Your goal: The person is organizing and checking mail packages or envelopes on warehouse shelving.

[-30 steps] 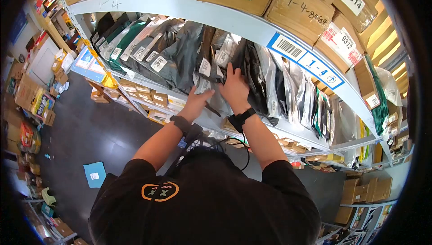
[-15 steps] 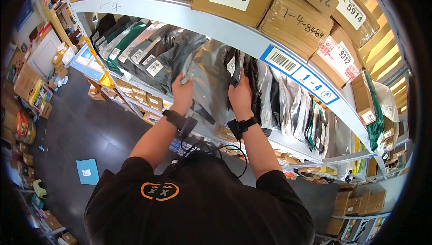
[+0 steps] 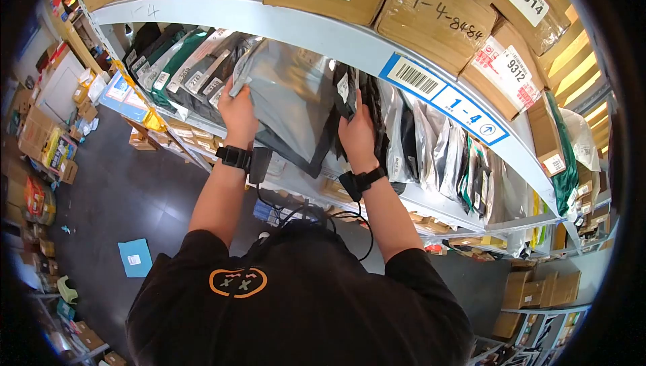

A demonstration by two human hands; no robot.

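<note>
Between my two hands a grey plastic mailer bag (image 3: 289,90) leans in the shelf row, its broad face and darker lower edge showing. My left hand (image 3: 239,114) is closed on the upper left edge of this bag, beside labelled dark bags (image 3: 202,77). My right hand (image 3: 356,134) is closed at the edge of a black mailer bag (image 3: 344,87) with a white label; the index finger points up along it. Part of that grip is hidden behind the fingers. Both wrists wear black straps with small devices.
Above the bags runs a shelf beam (image 3: 269,26) with a blue 1-4 label (image 3: 447,100), topped by cardboard boxes (image 3: 431,16). More upright bags (image 3: 431,144) fill the shelf's right side. A blue packet (image 3: 136,258) lies on the dark floor (image 3: 168,211).
My left hand has moved left and a little up, widening the gap so the grey bag's face shows more. My right hand stays near its place, with the index finger now straighter.
</note>
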